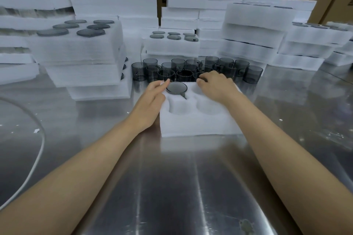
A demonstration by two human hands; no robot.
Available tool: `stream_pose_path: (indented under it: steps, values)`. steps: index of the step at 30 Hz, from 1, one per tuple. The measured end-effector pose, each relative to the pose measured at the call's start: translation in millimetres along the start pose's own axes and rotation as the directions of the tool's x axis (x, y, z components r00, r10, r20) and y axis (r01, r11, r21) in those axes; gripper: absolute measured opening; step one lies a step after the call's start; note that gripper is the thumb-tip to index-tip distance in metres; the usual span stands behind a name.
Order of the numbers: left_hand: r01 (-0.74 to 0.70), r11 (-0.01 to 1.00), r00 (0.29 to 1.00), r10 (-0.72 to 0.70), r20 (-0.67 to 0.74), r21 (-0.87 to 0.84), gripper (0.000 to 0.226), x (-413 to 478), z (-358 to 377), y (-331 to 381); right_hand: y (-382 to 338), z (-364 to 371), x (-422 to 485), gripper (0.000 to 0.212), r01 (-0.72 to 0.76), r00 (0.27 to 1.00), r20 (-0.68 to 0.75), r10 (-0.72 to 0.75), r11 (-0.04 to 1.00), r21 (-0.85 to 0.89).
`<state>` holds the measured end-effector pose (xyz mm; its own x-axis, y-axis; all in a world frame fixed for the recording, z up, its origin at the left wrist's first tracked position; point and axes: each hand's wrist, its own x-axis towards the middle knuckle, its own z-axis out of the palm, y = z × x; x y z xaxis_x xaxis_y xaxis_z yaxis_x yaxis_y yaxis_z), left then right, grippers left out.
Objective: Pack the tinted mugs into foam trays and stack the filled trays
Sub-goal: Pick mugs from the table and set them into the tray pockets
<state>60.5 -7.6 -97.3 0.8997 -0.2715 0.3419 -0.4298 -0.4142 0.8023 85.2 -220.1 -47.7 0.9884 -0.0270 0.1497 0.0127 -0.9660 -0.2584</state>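
1. Near: the shiny steel table bears our white foam tray, with one smoke-grey glass mug in its far-left pocket.
2. Our left hand, fingers straight, touches it; we cannot tell the right hand's grip.
3. Risk: its knuckles could topple the crowded loose mugs.

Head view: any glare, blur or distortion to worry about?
Head view: streaky glare on the steel table; wide-angle bending and softness in the foam stacks at the left edge; the foam tray and seated mug in the centre read sharp.
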Motion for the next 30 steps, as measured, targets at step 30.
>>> stream_pose_path:
  steps: [30]
  values:
    - [-0.051,0.998,0.999,0.051,0.018,0.026,0.058,2,0,-12,1,-13,-23,0.031,0.256,0.909,-0.353,0.221,0.372,0.892]
